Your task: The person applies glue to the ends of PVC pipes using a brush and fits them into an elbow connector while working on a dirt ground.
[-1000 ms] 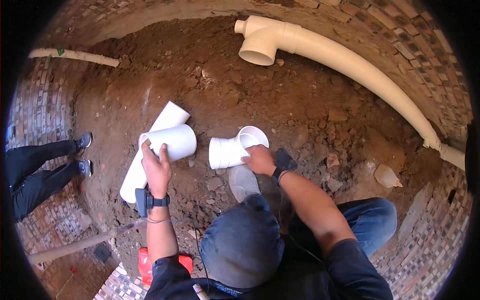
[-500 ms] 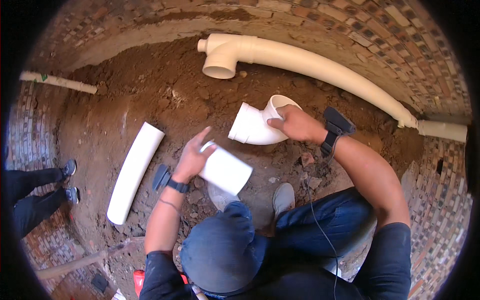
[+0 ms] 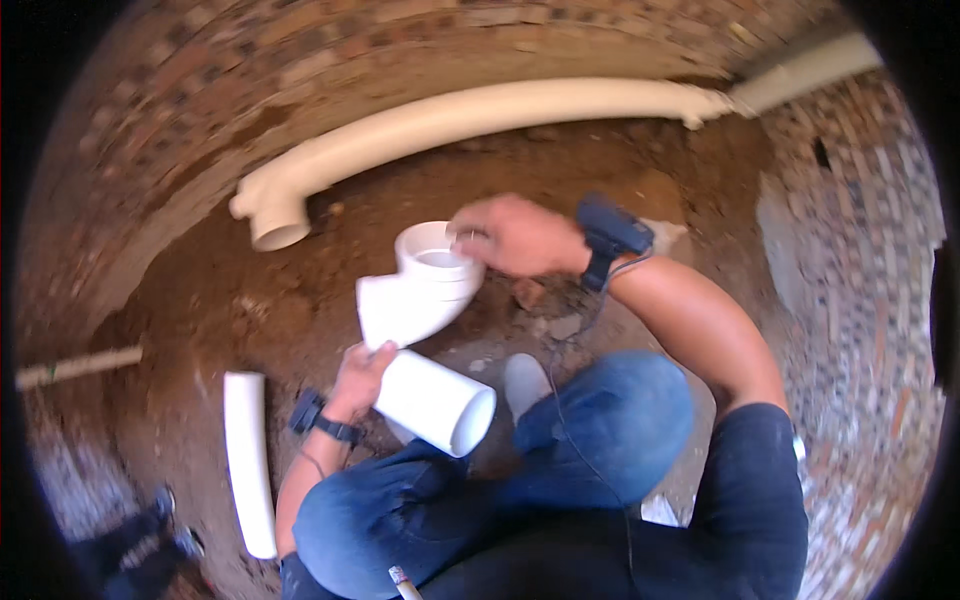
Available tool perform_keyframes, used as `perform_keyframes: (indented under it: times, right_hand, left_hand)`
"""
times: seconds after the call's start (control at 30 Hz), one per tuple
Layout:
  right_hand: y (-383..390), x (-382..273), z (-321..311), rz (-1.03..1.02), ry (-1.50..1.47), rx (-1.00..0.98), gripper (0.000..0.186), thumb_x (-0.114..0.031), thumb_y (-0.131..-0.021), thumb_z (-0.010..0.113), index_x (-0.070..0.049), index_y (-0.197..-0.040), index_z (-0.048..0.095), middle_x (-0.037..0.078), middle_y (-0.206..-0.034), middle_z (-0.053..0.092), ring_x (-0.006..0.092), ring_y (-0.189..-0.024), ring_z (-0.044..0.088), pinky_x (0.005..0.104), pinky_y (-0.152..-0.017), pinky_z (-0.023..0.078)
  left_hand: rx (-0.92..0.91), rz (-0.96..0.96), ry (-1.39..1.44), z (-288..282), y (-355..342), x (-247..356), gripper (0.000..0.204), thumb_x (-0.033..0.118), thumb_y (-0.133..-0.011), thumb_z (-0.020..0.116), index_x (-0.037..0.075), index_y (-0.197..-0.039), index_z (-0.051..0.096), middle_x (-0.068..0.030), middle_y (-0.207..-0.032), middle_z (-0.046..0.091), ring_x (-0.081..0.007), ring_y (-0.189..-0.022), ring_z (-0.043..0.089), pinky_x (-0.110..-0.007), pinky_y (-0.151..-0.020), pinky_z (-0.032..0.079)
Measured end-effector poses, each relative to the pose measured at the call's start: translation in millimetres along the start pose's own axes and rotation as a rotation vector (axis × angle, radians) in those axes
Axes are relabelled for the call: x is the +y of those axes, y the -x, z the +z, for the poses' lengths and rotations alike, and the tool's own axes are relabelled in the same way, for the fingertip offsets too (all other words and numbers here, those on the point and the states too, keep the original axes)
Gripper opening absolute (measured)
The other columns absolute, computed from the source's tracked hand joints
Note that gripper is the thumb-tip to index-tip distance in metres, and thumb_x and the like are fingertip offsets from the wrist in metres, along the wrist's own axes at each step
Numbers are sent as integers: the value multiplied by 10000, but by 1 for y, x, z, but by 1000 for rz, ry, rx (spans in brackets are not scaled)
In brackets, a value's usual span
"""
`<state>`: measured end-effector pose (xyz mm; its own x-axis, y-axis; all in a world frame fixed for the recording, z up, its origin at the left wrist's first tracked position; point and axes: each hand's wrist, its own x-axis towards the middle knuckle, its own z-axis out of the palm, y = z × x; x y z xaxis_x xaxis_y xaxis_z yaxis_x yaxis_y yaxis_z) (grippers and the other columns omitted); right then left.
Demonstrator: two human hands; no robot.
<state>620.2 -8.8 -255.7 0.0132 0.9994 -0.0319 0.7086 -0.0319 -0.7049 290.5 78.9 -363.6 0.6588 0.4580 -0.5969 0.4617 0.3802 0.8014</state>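
Note:
My left hand (image 3: 362,378) is closed on a short white pipe (image 3: 432,402), its open end tilted toward my knees. Just above that hand is a white elbow fitting (image 3: 420,290), its lower mouth touching or nearly touching the pipe's far end and my left fingertips. My right hand (image 3: 515,237) is at the rim of the elbow's upper opening. Those fingers are curled but smeared by motion, so whether they grip the rim is unclear.
A long cream pipe with a branch fitting (image 3: 278,222) runs along the brick wall (image 3: 420,40). A white pipe length (image 3: 248,465) lies on the dirt at left, and a thin pipe (image 3: 85,368) sticks out beyond it. Another person's shoes (image 3: 180,535) are at lower left. A cable hangs from my right wrist.
My view has shifted and turned. The short pipe and the elbow have come close together, the pipe's open end now facing me. My right hand has shifted on the elbow's rim.

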Motion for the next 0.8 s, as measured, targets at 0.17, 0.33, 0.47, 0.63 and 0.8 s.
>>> perform_keyframes:
  times: [0.17, 0.33, 0.47, 0.63, 0.8]
  right_hand:
    - [145, 34, -86, 466, 180, 750, 235, -155, -919, 670, -7, -1099, 694, 187, -972, 725, 291, -880, 715, 365, -781, 546]
    - [282, 115, -36, 1085, 196, 780, 622, -287, -771, 828, 31, -1252, 594, 217, -1040, 695, 280, -895, 676, 359, -824, 538]
    - [319, 211, 27, 996, 505, 773, 975, -336, -606, 931, 85, -1358, 476, 249, -1218, 614, 368, -1103, 609, 418, -936, 501]
    - [307, 244, 4, 1075, 278, 801, 981, -375, -653, 905, 80, -1398, 459, 258, -1229, 579, 374, -1157, 567, 412, -972, 472]
    - [278, 241, -9, 1090, -80, 948, 742, -413, -825, 780, 18, -1378, 537, 157, -956, 646, 248, -867, 626, 332, -839, 505]
  left_hand:
    - [173, 94, -214, -17, -15, -19, 330, 263, -1002, 601, -50, -978, 702, -13, -825, 674, -91, -757, 573, -294, -670, 488]
    - [90, 144, -333, -3, -32, 13, 323, 262, -1003, 611, -47, -978, 702, -9, -822, 671, -89, -760, 559, -292, -684, 487]
    - [70, 128, -432, -10, -42, 16, 315, 254, -1001, 615, -49, -991, 699, -19, -820, 678, -89, -755, 559, -295, -685, 487]
    - [131, 74, -512, -24, -31, 19, 297, 241, -998, 619, -45, -995, 701, -23, -808, 682, -95, -734, 563, -301, -669, 484]
    - [94, 152, -613, -27, -28, 64, 280, 229, -990, 627, -42, -996, 700, -51, -783, 682, -104, -726, 575, -304, -665, 487]
